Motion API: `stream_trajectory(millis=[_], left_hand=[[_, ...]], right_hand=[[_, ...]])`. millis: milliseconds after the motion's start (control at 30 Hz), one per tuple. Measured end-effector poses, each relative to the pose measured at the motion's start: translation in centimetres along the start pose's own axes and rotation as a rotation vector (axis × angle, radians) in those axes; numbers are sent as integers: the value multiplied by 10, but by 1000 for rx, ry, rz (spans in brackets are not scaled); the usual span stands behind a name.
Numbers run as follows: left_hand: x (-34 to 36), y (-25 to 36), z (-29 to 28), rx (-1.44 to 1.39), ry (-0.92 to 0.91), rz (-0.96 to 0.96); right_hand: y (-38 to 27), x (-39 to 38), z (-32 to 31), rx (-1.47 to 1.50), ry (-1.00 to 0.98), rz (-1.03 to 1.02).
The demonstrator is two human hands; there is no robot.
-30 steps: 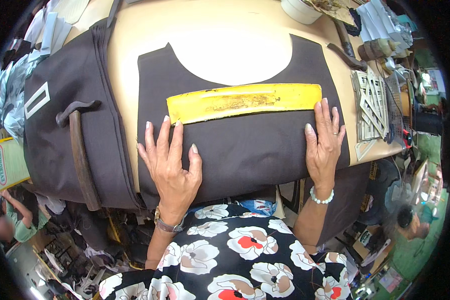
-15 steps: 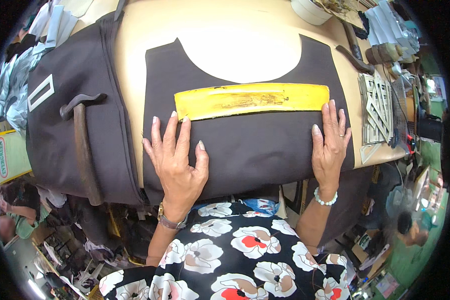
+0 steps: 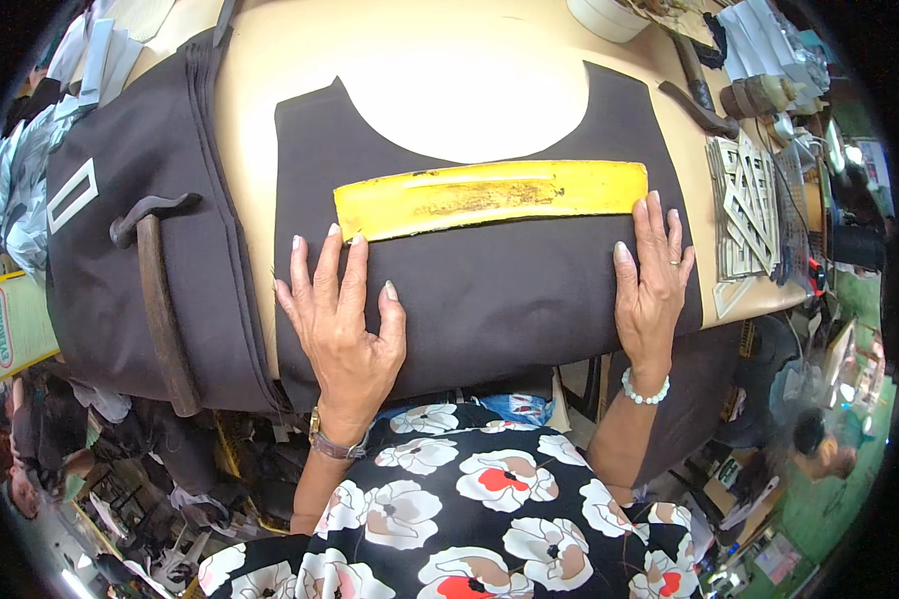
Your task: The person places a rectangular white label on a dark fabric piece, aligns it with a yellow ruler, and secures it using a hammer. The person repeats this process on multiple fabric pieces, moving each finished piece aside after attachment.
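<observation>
A dark cut fabric piece with a curved neckline lies flat over the table's near edge. Across it, just below the neckline, rests a long, slightly curved yellow strip with dark scuffs along its middle. My left hand lies flat on the fabric, fingers spread, its fingertips at the strip's lower left corner. At the strip's right end, my right hand also rests flat, fingers stretched out and fingertips touching the edge. Neither hand grips anything.
A hammer and a white rectangular frame lie on stacked dark fabric at left. On the right of the pale table are a pile of white templates, another hammer and a white bowl.
The whole view has shifted slightly, so things sit a little farther left. Both hands keep their places against the yellow strip and the fabric.
</observation>
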State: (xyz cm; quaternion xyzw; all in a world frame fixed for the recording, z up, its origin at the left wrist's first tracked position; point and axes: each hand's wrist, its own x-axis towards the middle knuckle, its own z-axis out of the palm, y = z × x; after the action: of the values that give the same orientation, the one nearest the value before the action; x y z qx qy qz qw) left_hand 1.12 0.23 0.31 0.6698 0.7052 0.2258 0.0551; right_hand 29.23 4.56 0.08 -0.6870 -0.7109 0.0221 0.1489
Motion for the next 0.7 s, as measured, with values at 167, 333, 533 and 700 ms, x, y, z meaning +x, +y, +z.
stream_trajectory(millis=[167, 333, 533, 700], left_hand=[[0, 0, 1, -1, 10, -2], [0, 0, 3, 5, 14, 5], [-1, 0, 1, 5, 14, -4], [0, 0, 1, -13, 12, 9]], right_hand=[[-2, 1, 1, 7, -1, -2], [-1, 0, 0, 10, 0, 11], [-3, 1, -1, 3, -14, 4], [0, 0, -1, 0, -5, 9]])
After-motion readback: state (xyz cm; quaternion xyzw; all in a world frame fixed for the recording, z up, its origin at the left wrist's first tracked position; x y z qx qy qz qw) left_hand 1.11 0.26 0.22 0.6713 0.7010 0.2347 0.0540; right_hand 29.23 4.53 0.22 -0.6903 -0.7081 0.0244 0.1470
